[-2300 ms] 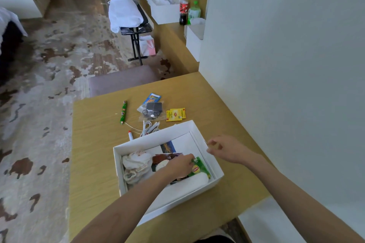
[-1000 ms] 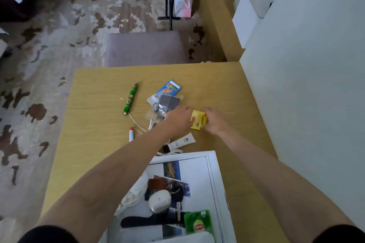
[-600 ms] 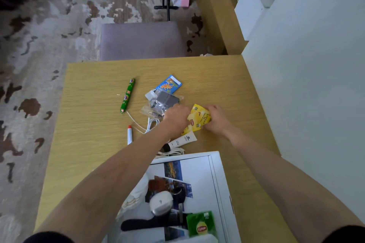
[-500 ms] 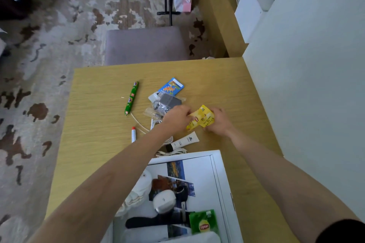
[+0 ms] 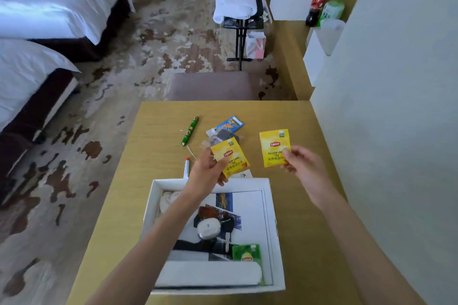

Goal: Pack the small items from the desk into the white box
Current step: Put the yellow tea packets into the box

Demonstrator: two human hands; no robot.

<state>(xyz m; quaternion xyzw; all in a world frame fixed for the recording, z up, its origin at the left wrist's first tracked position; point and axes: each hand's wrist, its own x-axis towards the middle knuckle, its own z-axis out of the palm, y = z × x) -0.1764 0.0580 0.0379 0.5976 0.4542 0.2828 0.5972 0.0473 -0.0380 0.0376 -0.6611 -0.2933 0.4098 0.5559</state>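
My left hand (image 5: 207, 173) pinches a yellow tea sachet (image 5: 231, 156) above the far rim of the white box (image 5: 271, 208). My right hand (image 5: 301, 163) pinches a second yellow tea sachet (image 5: 275, 147) over the desk, to the right of the first. The box holds a green tea sachet (image 5: 247, 252), a white round case (image 5: 208, 228), keys, a cloth, photos and a white tube. On the desk (image 5: 158, 153) beyond lie a green pen (image 5: 190, 130), a blue packet (image 5: 230, 124), a clear bag with a dark item (image 5: 221, 136) and a red-capped marker (image 5: 186, 167).
A white wall (image 5: 386, 106) runs along the desk's right side. A grey stool (image 5: 210, 85) stands at the far desk edge. Beds are at the left, and a stand with white cloth, boxes and bottles at the back.
Both hands picked the two yellow sachets off the desk, separated them and lifted them toward the box. The camera tilted up, showing more of the room.
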